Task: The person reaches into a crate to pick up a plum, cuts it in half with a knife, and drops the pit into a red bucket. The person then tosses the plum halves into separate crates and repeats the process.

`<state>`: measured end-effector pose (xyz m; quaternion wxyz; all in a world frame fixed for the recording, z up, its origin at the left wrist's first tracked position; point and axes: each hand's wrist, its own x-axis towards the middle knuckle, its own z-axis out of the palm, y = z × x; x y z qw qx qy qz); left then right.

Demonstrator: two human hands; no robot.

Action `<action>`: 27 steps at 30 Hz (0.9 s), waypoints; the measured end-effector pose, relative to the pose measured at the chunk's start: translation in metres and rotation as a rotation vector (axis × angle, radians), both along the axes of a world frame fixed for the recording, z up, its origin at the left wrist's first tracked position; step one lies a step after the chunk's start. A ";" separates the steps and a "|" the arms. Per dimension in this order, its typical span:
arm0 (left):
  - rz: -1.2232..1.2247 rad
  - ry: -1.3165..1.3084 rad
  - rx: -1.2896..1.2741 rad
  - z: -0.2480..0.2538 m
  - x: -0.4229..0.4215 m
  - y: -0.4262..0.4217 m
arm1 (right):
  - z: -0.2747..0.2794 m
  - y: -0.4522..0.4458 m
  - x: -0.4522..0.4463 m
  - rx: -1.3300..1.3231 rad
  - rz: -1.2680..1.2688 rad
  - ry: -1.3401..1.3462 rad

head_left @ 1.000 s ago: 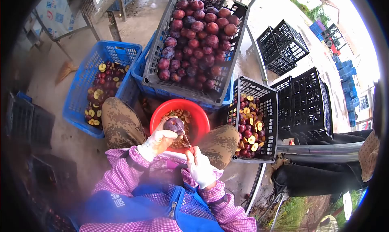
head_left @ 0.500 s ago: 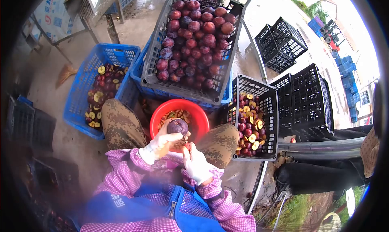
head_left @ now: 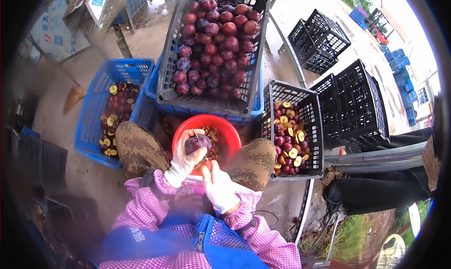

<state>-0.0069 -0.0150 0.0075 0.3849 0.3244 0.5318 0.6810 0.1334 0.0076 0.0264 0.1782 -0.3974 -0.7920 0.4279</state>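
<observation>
My left hand (head_left: 182, 160), in a white glove with bare fingertips, is closed around a dark purple plum (head_left: 198, 145). It is over the near part of a red basin (head_left: 232, 128), which holds pits and bits of fruit. My right hand (head_left: 220, 189), gloved the same way, is pinched closed just below and right of the plum, apart from it. It grips a small knife, mostly hidden by the fingers. Beyond the basin, a dark crate (head_left: 206, 104) heaped with whole plums (head_left: 213, 57) rests on a blue crate (head_left: 256, 102).
Cut plums fill part of a blue crate (head_left: 87, 123) on the left and a black crate (head_left: 314, 128) on the right. Stacked black crates (head_left: 352, 107) stand farther right. Another person's dark-clothed leg (head_left: 376, 196) is at the right, near metal pipes (head_left: 376, 161).
My right hand has come away from the plum and sits slightly lower. The left hand has turned the plum and shifted a little left. The camera view has also moved.
</observation>
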 end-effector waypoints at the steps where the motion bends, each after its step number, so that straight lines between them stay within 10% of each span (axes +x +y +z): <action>1: 0.023 -0.173 -0.005 0.003 0.002 0.003 | -0.010 -0.003 -0.004 0.060 -0.025 0.055; 7: 0.002 -0.593 0.030 0.015 0.002 0.011 | -0.005 -0.002 -0.006 0.073 -0.054 -0.038; 11: -0.079 0.111 0.059 0.012 -0.007 0.009 | 0.017 0.000 -0.004 -0.068 -0.041 0.023; 15: -0.004 -0.647 -0.033 0.017 0.016 0.010 | -0.023 -0.009 -0.015 0.105 -0.086 -0.036; 18: -0.042 -0.744 0.049 0.005 0.014 0.009 | -0.022 -0.004 -0.013 0.113 -0.091 -0.051; 23: 0.026 0.044 0.025 -0.009 -0.005 0.011 | -0.005 -0.002 -0.006 0.025 -0.063 0.051; 25: 0.010 -0.040 0.045 -0.002 0.003 0.013 | -0.020 -0.003 -0.012 0.052 -0.089 0.042; 27: -0.058 -0.742 -0.049 0.001 0.011 0.009 | -0.022 -0.001 -0.015 0.103 -0.090 -0.067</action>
